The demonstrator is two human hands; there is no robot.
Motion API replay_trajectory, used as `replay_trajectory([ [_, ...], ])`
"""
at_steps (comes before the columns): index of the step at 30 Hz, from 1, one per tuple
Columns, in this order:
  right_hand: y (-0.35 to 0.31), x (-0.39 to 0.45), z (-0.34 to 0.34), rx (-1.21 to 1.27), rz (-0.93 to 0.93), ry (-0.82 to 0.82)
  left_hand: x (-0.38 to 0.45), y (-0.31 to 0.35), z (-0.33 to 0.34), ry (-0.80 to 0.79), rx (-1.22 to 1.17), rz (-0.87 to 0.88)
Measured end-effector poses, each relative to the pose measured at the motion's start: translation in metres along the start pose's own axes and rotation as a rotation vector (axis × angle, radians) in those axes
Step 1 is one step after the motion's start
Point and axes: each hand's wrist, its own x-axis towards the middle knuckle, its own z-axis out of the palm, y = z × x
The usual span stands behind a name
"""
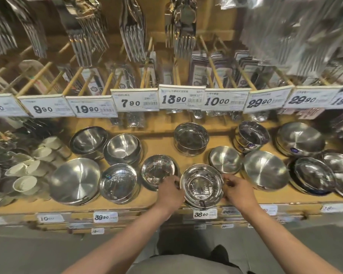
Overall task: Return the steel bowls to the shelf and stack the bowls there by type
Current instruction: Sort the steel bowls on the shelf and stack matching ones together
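Sitting at the front edge of the wooden shelf (160, 143), a shiny steel bowl (202, 184) rests on top of another bowl of the same kind, whose rim shows just beneath it. The person's left hand (169, 191) grips this bowl's left rim with curled fingers, and the right hand (239, 191) holds its right rim the same way, so the bowl sits between the two hands. Just to its left stands a smaller polished bowl (157, 172), touching the left hand's fingers. Behind and to the right lies a matte bowl (225, 159), and beside that a wider matte bowl (265, 173). Further left sit a glossy stack (118, 182) and a large brushed bowl (74, 180). At the back, a straight-walled bowl (191, 138) stands alone. White price tags (136, 102) line the rail above, with forks (133, 34) hanging over them. White cups (25, 183) cluster at the far left.
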Motion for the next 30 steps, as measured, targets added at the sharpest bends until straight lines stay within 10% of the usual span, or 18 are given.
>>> replay_trajectory([
  [30,0.003,-0.009,0.012,-0.19,-0.132,0.044,0.004,-0.01,0.001,0.005,-0.071,-0.047],
])
